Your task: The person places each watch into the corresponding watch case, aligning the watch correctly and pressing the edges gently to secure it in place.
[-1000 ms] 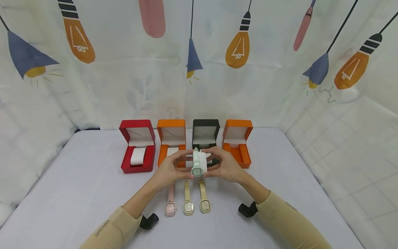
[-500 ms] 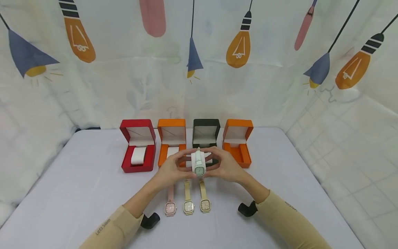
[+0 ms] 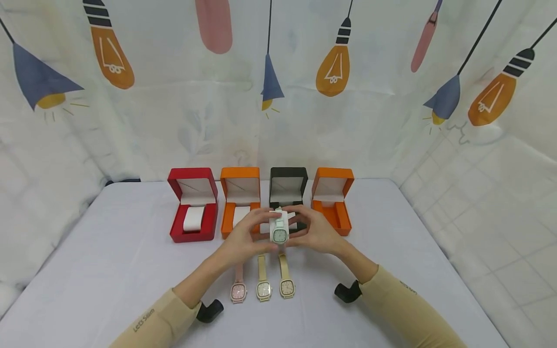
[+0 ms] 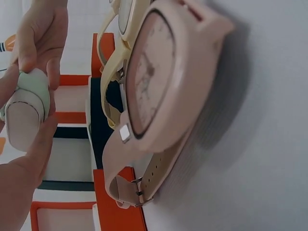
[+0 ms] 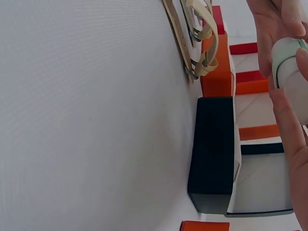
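Note:
A mint-green wristwatch (image 3: pixel 280 236) sits wrapped on a white watch cushion (image 4: pixel 24 126), both held up above the table's middle. My left hand (image 3: pixel 241 239) grips them from the left, fingertips over the strap's top and thumb near the bottom of the cushion. From the other side, my right hand (image 3: pixel 319 233) pinches the cushion between fingers and thumb. Below the hands lie a pink watch (image 3: pixel 238 292) and two cream-yellow watches, one in the middle (image 3: pixel 263 289) and one on the right (image 3: pixel 286 287), dials toward me.
Behind the hands stand a red watch box (image 3: pixel 192 174), an orange box (image 3: pixel 240 172), a black box (image 3: pixel 288 173) and another orange box (image 3: pixel 334 173), all with lids up. White cushions show in the red and left orange boxes. The right orange box shows a bare orange inside.
The mint-green watch has shifted from the cushion's left side to its middle. My left fingers now reach over the top of the strap. My right hand has barely moved.

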`<state>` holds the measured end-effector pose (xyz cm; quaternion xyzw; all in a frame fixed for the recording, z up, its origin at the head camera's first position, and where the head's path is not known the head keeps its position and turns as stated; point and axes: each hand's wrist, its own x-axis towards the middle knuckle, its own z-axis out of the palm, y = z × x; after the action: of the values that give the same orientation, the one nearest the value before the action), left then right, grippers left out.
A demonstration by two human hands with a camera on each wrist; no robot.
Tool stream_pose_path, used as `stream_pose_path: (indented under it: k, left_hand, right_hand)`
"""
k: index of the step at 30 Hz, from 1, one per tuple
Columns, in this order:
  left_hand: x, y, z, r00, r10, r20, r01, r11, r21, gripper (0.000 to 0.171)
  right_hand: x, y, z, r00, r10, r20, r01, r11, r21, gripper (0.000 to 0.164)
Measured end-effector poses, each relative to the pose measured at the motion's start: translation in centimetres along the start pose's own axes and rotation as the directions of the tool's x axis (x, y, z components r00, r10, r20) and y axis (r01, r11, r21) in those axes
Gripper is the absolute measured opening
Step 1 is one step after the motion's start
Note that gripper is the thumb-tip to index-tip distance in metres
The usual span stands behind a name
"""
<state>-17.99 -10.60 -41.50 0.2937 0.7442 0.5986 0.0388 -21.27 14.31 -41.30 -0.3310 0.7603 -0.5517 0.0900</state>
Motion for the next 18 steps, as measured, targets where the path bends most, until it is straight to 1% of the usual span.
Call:
stream_pose_path:
  k: [7, 11, 18]
  left_hand:
    - [0.04, 0.27, 0.49, 0.999, 0.028, -0.034, -0.027, 0.999, 0.042, 0.068]
    - [0.08, 0.38, 0.68, 0.998, 0.04, -0.046, -0.036, 0.996, 0.086, 0.065]
    - [0.13, 0.32, 0.76, 0.996, 0.074, -0.042, -0.068, 0.988, 0.142, 0.056]
  right_hand:
    - [0.04, -0.15, -0.16, 1.0, 0.009, -0.004, -0.009, 1.0, 0.028, 0.078]
    - [0.06, -0.21, -0.22, 1.0, 0.016, 0.0, -0.016, 0.999, 0.034, 0.078]
    - [0.13, -0.04, -0.26, 0.999, 0.033, 0.007, -0.033, 0.999, 0.024, 0.075]
